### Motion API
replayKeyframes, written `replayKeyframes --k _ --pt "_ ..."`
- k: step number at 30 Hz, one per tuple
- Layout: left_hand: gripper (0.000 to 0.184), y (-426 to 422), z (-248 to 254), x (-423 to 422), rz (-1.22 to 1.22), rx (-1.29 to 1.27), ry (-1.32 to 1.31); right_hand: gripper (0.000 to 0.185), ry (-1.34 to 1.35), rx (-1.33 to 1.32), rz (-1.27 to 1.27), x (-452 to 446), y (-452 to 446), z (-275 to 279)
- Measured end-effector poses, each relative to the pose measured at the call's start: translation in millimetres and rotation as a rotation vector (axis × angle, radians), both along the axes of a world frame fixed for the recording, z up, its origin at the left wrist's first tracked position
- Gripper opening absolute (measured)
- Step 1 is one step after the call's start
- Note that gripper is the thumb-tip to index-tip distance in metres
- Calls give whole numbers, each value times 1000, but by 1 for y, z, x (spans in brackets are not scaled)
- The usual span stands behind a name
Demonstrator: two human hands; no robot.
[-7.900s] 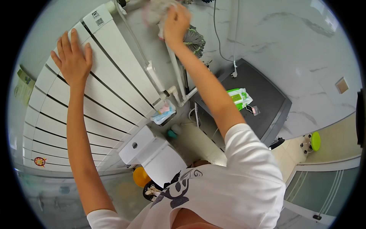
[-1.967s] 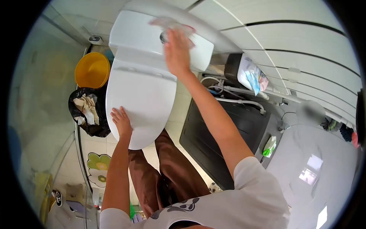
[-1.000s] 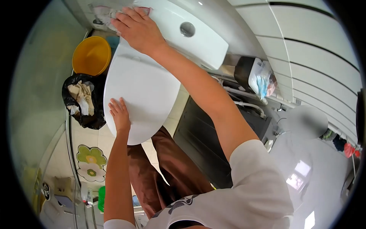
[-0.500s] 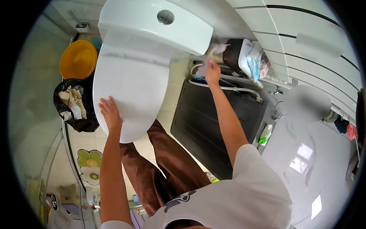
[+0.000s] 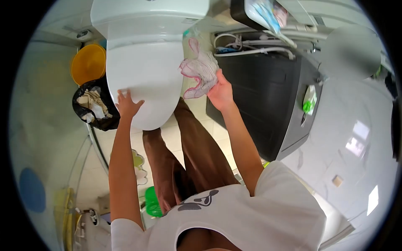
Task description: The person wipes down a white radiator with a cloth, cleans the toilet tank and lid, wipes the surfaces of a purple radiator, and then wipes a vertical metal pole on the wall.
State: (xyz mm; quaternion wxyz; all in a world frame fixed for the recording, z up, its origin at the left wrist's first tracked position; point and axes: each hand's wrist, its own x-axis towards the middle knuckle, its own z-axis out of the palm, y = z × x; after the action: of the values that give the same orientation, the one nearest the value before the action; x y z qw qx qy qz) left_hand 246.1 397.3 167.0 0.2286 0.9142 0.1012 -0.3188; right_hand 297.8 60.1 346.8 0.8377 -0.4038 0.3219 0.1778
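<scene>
A pale cloth with pink edging [image 5: 200, 74] hangs from my right hand [image 5: 221, 92], whose fingers are closed on it. The cloth is spread out beside the right edge of the white toilet lid [image 5: 146, 67], over the gap next to the dark machine. My left hand [image 5: 128, 104] rests with fingers apart on the front left part of the closed lid. Above the lid, the white cistern [image 5: 146, 12] is cut off by the top of the view.
Left of the toilet are a yellow bucket [image 5: 88, 65] and a black-lined bin [image 5: 95, 104] with crumpled paper. On the right stands a dark grey machine [image 5: 255, 92], with white pipes [image 5: 259, 51] behind it and a green-and-white packet [image 5: 309, 100] on its side panel.
The cloth has come away from the cistern and moved down to the lid's right side in my right hand. My left hand stays on the lid. The view has shifted, cutting off the cistern top.
</scene>
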Motion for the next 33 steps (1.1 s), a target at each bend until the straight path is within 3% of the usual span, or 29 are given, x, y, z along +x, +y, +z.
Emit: replayKeyframes --k 1,3,4,5,6,8,9,12,13,16,19,20,22,25,29,32,33 --pt "71 8 -4 0 -1 -86 56 55 -3 -2 -5 -5 9 18" --pt "43 7 3 -10 82 -325 -92 55 -33 -8 21 -26 13 29" --pt "39 -5 13 -16 165 -433 -159 55 -50 -6 31 -38 18 33" --pt "39 -20 35 -19 314 -563 -59 54 -75 -6 32 -52 23 37" --pt "49 -40 93 -15 542 -728 199 52 -78 -35 40 -66 30 44" --pt "68 -68 146 -22 830 -1271 522 48 -67 -104 66 -98 44 63" --pt "58 -80 179 -25 972 -1463 675 43 -101 -91 60 -110 52 75" --pt "43 -109 224 -43 771 -1422 493 39 -178 -455 260 -143 52 76" --pt "29 -111 215 -51 774 -1419 458 34 -165 -552 243 -148 53 70" --pt "27 -104 189 -65 820 -1256 297 26 -80 -792 371 -144 46 69" --pt "27 -95 177 -68 943 -1226 63 18 -529 -1162 248 -119 64 33" --pt "28 -89 172 -70 992 -1187 19 30 -603 -1248 262 -114 72 15" --pt "31 -69 135 -96 1075 -1151 -47 40 -773 -1401 520 -107 79 -37" --pt "30 -60 113 -141 1228 -942 -27 55 -533 -1563 912 -129 100 -102" --pt "27 -52 83 -200 1313 -879 44 68 -322 -1328 688 -151 125 -165" --pt "24 -52 59 -218 1354 -898 110 75 -182 -1366 574 -149 148 -182" --pt "23 -50 51 -220 1359 -925 119 78 -171 -1429 644 -129 157 -195"
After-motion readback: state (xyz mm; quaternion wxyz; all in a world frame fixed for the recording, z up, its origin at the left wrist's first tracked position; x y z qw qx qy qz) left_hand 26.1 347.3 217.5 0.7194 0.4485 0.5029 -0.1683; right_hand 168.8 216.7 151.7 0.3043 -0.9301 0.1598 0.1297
